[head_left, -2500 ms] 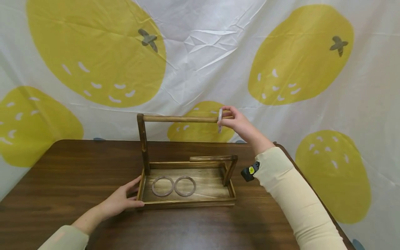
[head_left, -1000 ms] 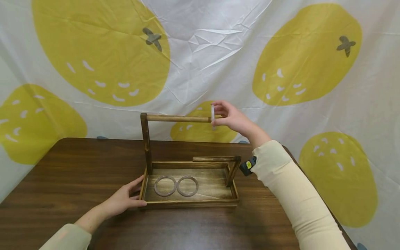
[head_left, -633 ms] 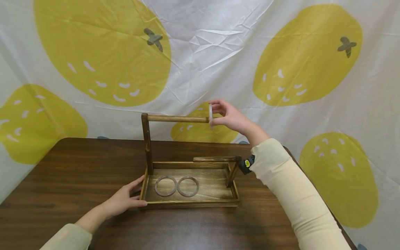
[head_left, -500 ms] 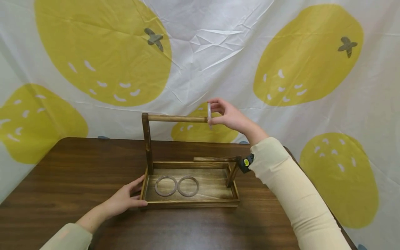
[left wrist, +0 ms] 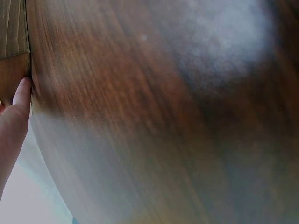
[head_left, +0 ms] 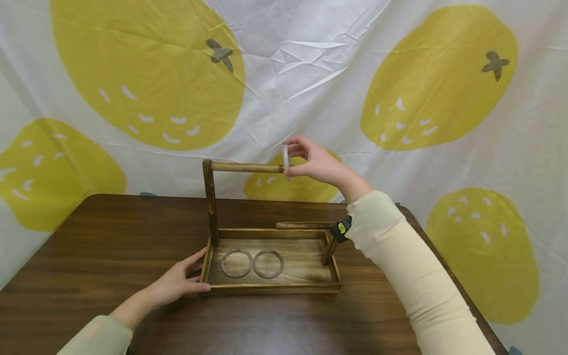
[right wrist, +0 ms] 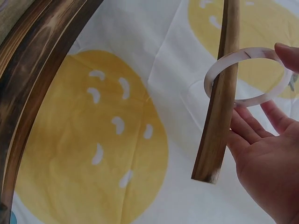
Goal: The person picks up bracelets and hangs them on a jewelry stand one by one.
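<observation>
My right hand [head_left: 317,160] pinches a pale, translucent bangle [head_left: 286,157] between thumb and fingers. In the right wrist view, the free end of the stand's upper rod [right wrist: 212,135] passes through this bangle [right wrist: 247,53], which is tilted around it. The wooden stand [head_left: 275,290] has a tray base, a tall post at left and a shorter post with a lower rod [head_left: 306,226] at right. Two more bangles lie flat side by side in the tray, a left bangle [head_left: 236,276] and a right bangle [head_left: 268,277]. My left hand [head_left: 173,283] holds the tray's left end, thumb at the front corner.
The stand sits on a dark brown wooden table [head_left: 111,241]. Behind the table hangs a white cloth [head_left: 306,98] printed with large yellow fruits. A small black wrist camera [head_left: 340,229] is strapped at my right cuff, in front of the short post.
My right hand has carried the bangle leftward along the upper rod, from near its free end toward its middle. The left hand and the two bangles in the tray stay in place.
</observation>
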The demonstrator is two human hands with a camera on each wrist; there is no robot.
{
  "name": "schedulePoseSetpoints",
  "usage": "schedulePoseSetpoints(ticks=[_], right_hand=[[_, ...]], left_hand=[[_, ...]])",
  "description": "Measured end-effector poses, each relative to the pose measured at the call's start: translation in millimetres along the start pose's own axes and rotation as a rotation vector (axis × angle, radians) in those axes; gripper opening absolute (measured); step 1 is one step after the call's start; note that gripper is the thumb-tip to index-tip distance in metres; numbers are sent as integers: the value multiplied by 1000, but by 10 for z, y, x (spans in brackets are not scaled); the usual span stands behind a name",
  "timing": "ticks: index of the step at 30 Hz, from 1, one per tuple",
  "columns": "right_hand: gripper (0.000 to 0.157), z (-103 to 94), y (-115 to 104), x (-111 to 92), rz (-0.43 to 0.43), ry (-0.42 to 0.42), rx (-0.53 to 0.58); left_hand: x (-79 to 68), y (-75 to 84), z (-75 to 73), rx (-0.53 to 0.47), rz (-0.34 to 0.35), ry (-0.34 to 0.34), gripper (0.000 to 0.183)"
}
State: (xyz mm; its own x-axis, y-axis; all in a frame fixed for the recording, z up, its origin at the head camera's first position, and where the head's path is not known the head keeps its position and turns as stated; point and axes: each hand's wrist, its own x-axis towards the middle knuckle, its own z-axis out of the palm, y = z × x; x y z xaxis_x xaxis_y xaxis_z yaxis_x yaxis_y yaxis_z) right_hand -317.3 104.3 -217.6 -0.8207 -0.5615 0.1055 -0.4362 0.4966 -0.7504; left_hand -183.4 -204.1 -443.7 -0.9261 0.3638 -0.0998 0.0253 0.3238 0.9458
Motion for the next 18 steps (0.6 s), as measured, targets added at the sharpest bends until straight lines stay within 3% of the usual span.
schedulePoseSetpoints(ticks=[18], right_hand=[[69, 141, -118, 103, -28, -18, 11]], left_hand=[[0, 5, -7, 1, -8, -7, 103]])
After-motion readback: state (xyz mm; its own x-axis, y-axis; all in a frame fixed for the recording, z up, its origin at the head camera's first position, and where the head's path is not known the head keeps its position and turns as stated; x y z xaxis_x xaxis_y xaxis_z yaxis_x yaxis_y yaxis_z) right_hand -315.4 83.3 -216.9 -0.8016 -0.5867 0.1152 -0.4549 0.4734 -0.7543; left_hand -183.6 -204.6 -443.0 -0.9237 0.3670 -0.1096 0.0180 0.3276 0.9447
